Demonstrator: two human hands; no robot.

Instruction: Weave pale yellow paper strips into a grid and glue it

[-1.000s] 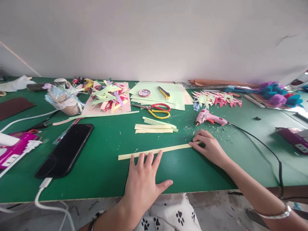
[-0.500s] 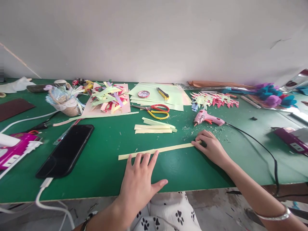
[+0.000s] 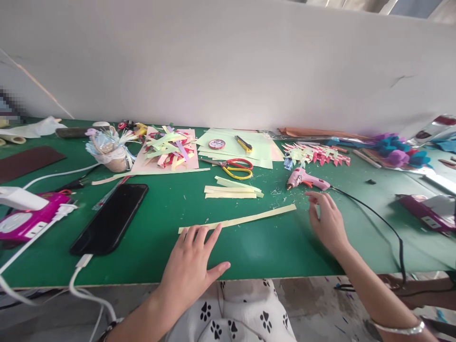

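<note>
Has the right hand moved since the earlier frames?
Yes: judged against the glue gun, the right hand has moved right, off the strip's end.

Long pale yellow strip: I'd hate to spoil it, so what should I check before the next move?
1. Left hand fingers on the long strip: ok, near its left end.
2. Right hand fingers off the strip: ok, a gap shows beyond its right end.
3. Scissors apart from the strip: ok, they lie farther back.
4. Glue gun nozzle cool: cannot tell.
5. No shreds near the glue gun: not ok, some lie beside it.
</note>
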